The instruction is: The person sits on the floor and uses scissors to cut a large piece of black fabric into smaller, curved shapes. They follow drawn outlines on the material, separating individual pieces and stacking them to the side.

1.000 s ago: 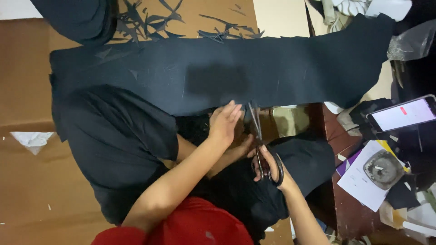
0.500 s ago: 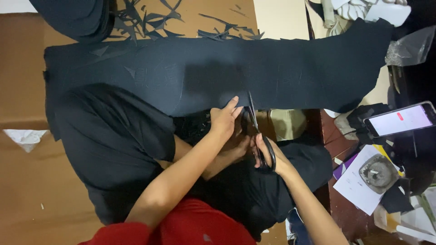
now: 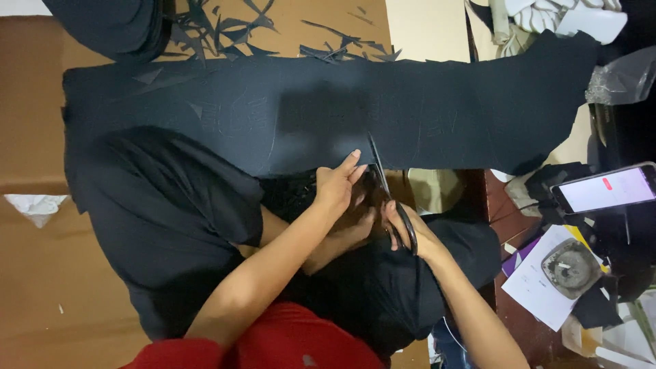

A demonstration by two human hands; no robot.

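A long piece of black fabric lies across a brown board, with more black cloth bunched below it. My left hand presses flat on the fabric's near edge, fingers pointing up and right. My right hand grips the handles of black scissors. The blades point away from me and reach into the fabric edge just right of my left fingertips. My red sleeve shows at the bottom.
Black offcuts are scattered at the top of the brown board. A crumpled white scrap lies at the left. At the right are a lit phone, papers with a round dish, and clear plastic.
The scissors have advanced up into the fabric edge, and my left hand has slid up along with them. The view shifted slightly.
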